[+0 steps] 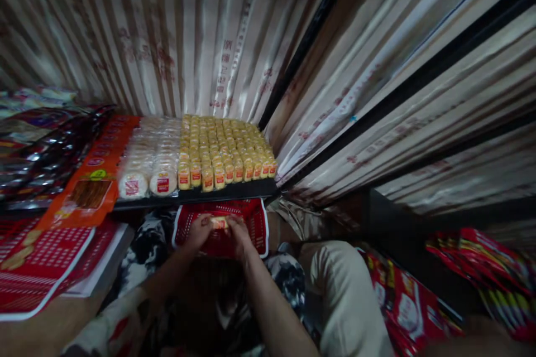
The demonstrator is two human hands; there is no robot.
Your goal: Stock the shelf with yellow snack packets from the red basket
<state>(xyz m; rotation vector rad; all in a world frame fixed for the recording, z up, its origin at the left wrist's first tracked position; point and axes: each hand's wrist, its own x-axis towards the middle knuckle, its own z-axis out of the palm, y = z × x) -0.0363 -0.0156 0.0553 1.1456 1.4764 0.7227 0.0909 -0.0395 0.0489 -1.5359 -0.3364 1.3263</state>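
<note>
A small yellow wrapped snack pack (219, 223) with a red label is held between my two hands. My left hand (201, 230) is closed on its left end, and my right hand (238, 230) pinches its right end. Beneath them, a red plastic basket (262, 223) with a white rim rests at my lap. Just beyond the basket, rows of similar yellow wrapped packs (226, 148) stand on a dark shelf (205, 197). To their left are stacks of round white wrapped snacks (153, 162).
Orange snack bags (90, 189) overhang the shelf's edge, beside dark shiny packets (54, 150). Another red basket (50, 256) sits at left. A person's pale trouser leg (343, 290) is close on my right, near red packets (410, 307). Pleated curtains (201, 39) hang behind.
</note>
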